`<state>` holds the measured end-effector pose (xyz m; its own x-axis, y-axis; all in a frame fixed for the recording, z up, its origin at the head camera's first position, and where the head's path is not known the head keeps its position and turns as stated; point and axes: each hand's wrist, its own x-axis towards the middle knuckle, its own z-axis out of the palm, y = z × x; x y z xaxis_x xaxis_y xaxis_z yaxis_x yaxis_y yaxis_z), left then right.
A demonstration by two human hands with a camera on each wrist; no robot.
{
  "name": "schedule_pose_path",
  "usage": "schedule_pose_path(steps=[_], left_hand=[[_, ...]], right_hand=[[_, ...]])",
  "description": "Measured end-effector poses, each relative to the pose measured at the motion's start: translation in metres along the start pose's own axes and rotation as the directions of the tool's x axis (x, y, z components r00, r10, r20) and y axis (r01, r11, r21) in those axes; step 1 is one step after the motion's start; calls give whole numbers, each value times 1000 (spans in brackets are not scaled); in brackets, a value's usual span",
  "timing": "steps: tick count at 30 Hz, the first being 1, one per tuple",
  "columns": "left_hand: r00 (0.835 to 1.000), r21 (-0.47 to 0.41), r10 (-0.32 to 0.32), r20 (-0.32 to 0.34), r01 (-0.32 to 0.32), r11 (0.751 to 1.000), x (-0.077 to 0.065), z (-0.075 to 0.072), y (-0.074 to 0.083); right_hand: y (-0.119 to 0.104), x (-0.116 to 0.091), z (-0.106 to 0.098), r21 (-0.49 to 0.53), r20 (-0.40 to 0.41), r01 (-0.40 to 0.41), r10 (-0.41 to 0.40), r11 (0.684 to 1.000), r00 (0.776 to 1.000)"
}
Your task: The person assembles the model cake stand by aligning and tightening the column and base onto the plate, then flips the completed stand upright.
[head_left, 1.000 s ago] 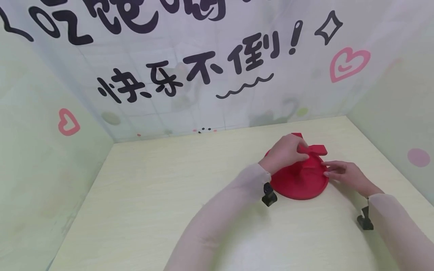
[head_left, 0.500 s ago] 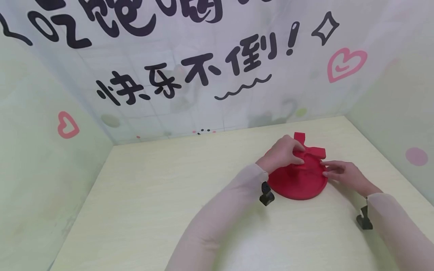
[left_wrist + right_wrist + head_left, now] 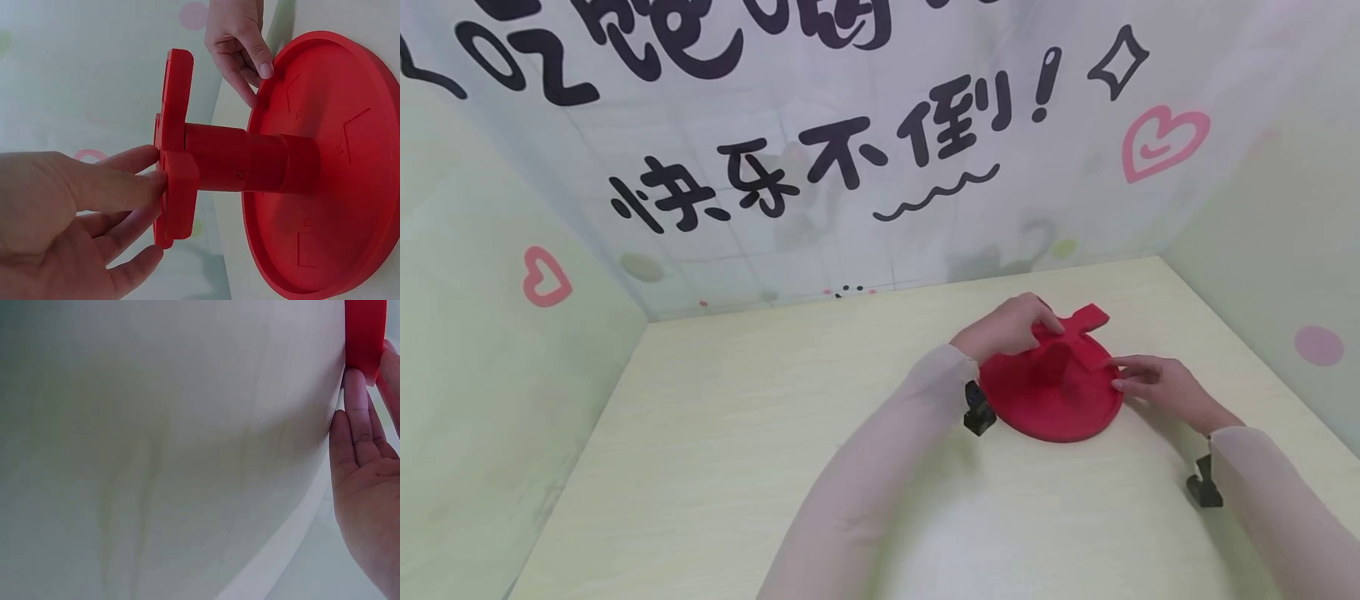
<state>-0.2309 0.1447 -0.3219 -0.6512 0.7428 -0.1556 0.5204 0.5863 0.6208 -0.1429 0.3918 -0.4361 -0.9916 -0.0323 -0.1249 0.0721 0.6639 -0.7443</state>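
Observation:
A red round base [image 3: 1067, 421] with a raised rim lies on the tabletop at the right of the head view. From its middle rises a red stem [image 3: 215, 156] marked 32, topped by a red handle [image 3: 179, 100] with several flat arms. My left hand [image 3: 1006, 327] pinches the handle between thumb and fingers, as the left wrist view [image 3: 69, 212] shows from the side. At the base's right edge, my right hand [image 3: 1171, 390] holds the rim [image 3: 365, 344], thumb above and straight fingers against its outer side. Outlines and numbers mark the base's upper face.
The pale wooden tabletop [image 3: 760, 450] runs up to a printed back cloth [image 3: 820, 242] with black writing. Light side walls [image 3: 1285, 250] enclose the table left and right. A small black device [image 3: 979, 408] sits at my left wrist, another [image 3: 1205, 483] at my right.
The handle has turned, clockwise as seen from the head view, on the base. My left hand has shifted slightly left with it. My right hand stays at the rim.

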Motion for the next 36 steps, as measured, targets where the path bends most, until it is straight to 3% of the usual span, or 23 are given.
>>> schedule_pose_path(steps=[5, 13, 17, 23, 28, 36], left_hand=[[999, -12, -20, -32, 19, 1000, 1, 1, 0], [988, 50, 37, -149, -30, 998, 2, 11, 8], [982, 38, 12, -190, -4, 999, 1, 22, 14], [974, 117, -10, -226, 37, 992, 4, 29, 15], [981, 97, -2, -193, 21, 995, 4, 25, 11], [997, 121, -26, -78, 35, 992, 4, 14, 9]], right_hand=[[0, 0, 0, 1, 2, -3, 3, 1000, 1000], [0, 0, -2, -6, 5, -9, 10, 1000, 1000], [-1, 0, -1, -1, 5, -7, 7, 1000, 1000], [-1, 0, -1, -4, 6, -2, 2, 1000, 1000], [0, 0, -2, -10, 3, -3, 3, 1000, 1000], [-1, 0, 0, -7, 7, 3, -3, 1000, 1000]])
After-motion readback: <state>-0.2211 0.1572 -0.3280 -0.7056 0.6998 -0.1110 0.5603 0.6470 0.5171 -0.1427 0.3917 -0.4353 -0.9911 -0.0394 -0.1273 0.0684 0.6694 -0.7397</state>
